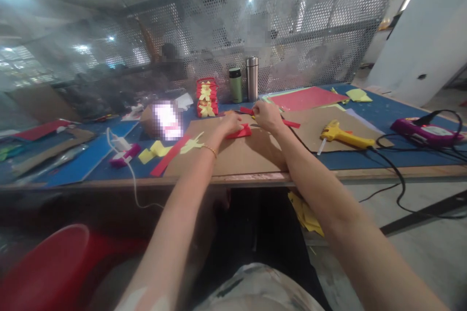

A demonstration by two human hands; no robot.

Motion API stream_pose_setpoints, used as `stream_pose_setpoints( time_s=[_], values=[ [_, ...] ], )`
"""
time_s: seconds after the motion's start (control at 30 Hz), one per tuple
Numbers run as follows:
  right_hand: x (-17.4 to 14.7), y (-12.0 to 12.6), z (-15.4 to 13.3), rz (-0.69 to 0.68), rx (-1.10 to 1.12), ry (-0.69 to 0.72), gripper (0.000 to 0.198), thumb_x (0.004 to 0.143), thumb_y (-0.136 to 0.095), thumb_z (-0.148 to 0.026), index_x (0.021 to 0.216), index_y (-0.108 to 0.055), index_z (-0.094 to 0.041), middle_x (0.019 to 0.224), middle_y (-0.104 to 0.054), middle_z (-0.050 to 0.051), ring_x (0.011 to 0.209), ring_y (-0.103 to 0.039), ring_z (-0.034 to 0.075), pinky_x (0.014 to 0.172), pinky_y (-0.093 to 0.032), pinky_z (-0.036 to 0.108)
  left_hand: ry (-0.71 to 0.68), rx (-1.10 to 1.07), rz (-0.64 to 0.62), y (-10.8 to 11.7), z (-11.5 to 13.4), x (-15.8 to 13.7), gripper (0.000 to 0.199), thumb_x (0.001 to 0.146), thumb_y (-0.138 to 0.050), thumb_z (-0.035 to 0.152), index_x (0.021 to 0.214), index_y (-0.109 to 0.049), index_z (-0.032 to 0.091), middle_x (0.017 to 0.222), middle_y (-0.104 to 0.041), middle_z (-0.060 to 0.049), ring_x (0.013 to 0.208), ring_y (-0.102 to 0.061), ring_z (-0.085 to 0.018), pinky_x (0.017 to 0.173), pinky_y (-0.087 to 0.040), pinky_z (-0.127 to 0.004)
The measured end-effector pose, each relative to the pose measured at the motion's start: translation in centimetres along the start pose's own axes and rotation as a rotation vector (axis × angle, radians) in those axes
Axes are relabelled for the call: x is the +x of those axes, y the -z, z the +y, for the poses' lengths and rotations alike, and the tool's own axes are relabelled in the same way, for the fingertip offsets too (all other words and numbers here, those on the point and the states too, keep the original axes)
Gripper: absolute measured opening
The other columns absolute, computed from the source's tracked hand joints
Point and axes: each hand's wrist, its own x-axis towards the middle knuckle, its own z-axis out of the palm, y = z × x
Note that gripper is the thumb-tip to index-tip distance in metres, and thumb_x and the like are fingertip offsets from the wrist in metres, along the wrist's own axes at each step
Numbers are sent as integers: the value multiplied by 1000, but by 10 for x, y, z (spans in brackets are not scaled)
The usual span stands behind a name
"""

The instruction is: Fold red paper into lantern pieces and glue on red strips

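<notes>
My left hand (229,124) reaches over a brown cardboard sheet (255,155), its fingers closed on a small folded piece of red paper (241,131). Just to the right, my right hand (269,116) is curled, with its fingertips bent down; what it grips is hidden. A red paper strip (292,124) passes beneath the right hand, its other end showing beyond the fingers. Left of my left hand lie thin pale-yellow strips (192,143) and a long red strip (171,155).
A yellow glue gun (346,137) with a black cable rests at right, near a purple power strip (425,131). Behind stand a red box with yellow paper flowers (206,98), a green flask (235,85) and a steel flask (252,79). A lit phone (168,120) leans at left.
</notes>
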Motion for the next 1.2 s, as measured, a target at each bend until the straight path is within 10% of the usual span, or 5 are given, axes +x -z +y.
stream_pose_setpoints(
  time_s=[0.4, 0.83, 1.0, 1.2],
  values=[
    [-22, 16, 8, -215, -110, -32, 37, 94, -45, -12, 117, -74, -13, 114, -78, 20, 103, -70, 29, 82, -45, 35, 174, 87, 56, 18, 2, -19, 27, 91, -48, 4, 107, -65, 17, 115, -73, -16, 101, -66, -26, 89, -48, -36],
    [-35, 17, 12, -546, -194, 116, 29, 92, -58, -16, 105, -83, -18, 110, -82, 15, 102, -74, 28, 77, -48, 32, 17, -209, -133, 35, -21, -24, 12, 86, -58, 19, 77, -65, 16, 81, -68, -5, 73, -54, -16, 69, -41, -32],
    [-41, 22, 4, -459, -195, 184, 34, 98, -50, -19, 113, -80, -14, 121, -77, 19, 113, -69, 28, 90, -46, 35, 32, -265, -199, 37, -21, -25, 12, 83, -62, 25, 75, -65, 17, 76, -65, -2, 72, -54, -16, 65, -38, -29],
    [-75, 55, 51, -40, -71, 269, 38, 103, -39, -20, 103, -77, -16, 110, -75, 16, 105, -65, 27, 89, -45, 37, 59, -235, -161, 40, -27, -25, 14, 80, -63, 31, 74, -64, 19, 72, -62, -1, 71, -54, -18, 63, -37, -29]
  ],
)
